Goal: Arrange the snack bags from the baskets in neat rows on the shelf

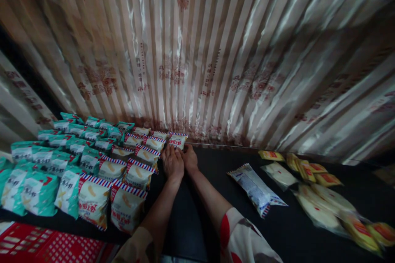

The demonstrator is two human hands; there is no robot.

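At the back of the black table, a white snack bag (177, 140) with a red-and-blue striped top edge stands upright at the right end of its row. My left hand (173, 162) is at the bag's lower front, fingers reaching up against it. Around its lower right side curl the fingers of my right hand (189, 158); their tips are partly hidden. Both hands are close together. To the left, more striped snack bags, such as a large front one (128, 206), stand in rows beside turquoise snack bags (40, 192).
On the right of the black table (234, 230) lies a silvery striped bag (257, 189). Beyond it are flat, round, pale packs (319, 207) and several yellow packets (328, 179). A pleated, printed curtain (197, 49) hangs behind. A red plastic basket (61, 246) sits at lower left.
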